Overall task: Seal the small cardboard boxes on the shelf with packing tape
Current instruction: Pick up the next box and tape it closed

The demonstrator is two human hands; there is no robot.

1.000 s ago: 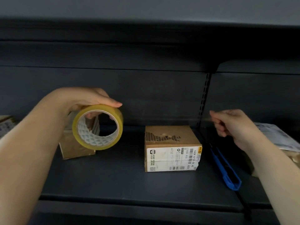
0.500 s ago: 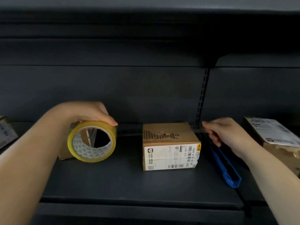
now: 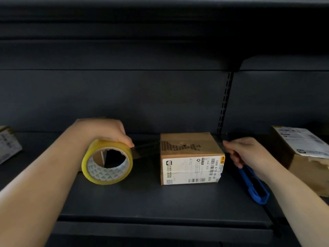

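A small cardboard box (image 3: 188, 157) with a white label on its front stands in the middle of the dark shelf (image 3: 142, 198). My left hand (image 3: 105, 131) grips a yellowish roll of clear packing tape (image 3: 107, 162) just left of the box. A strip of clear tape (image 3: 146, 148) runs from the roll across the box's top. My right hand (image 3: 249, 152) pinches the strip's free end just past the box's right edge. Behind the roll, another small box is almost fully hidden.
A blue utility knife (image 3: 254, 186) lies on the shelf under my right wrist. A larger labelled cardboard box (image 3: 306, 157) stands at the right edge. Part of another labelled box (image 3: 8, 145) shows at the far left. A slotted upright (image 3: 225, 102) rises behind.
Both hands have come down towards the shelf. The stretched tape strip has dropped from above the box to lie along its top. The roll now sits lower, near the shelf.
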